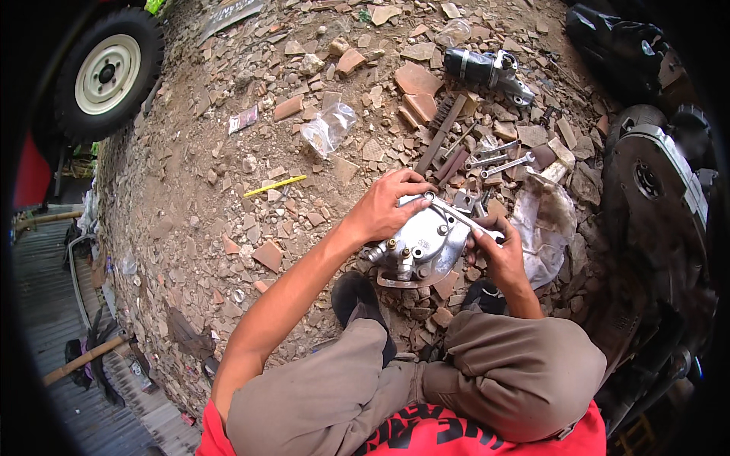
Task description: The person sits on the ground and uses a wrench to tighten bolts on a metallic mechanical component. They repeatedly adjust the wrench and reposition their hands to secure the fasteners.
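Note:
A silver metal engine cover (426,235) with bolts and brass-coloured fittings sits before me, above my shoes. Along its upper right edge lies a silver wrench (461,216), its ring end around a bolt at the cover's top corner. My left hand (386,207) is closed at that ring end, with fingers and thumb against the cover's edge. My right hand (499,254) has its fingers closed round the wrench's other end. The cover's underside is hidden.
More wrenches (508,163), a wire brush (443,121) and a stained cloth (544,220) lie on the rubble. Beyond them is a black-and-silver motor part (488,74). A large engine (646,197) stands at right, a wheel (108,74) at far left. A clear plastic cup (328,131) and yellow stick (275,185) lie left.

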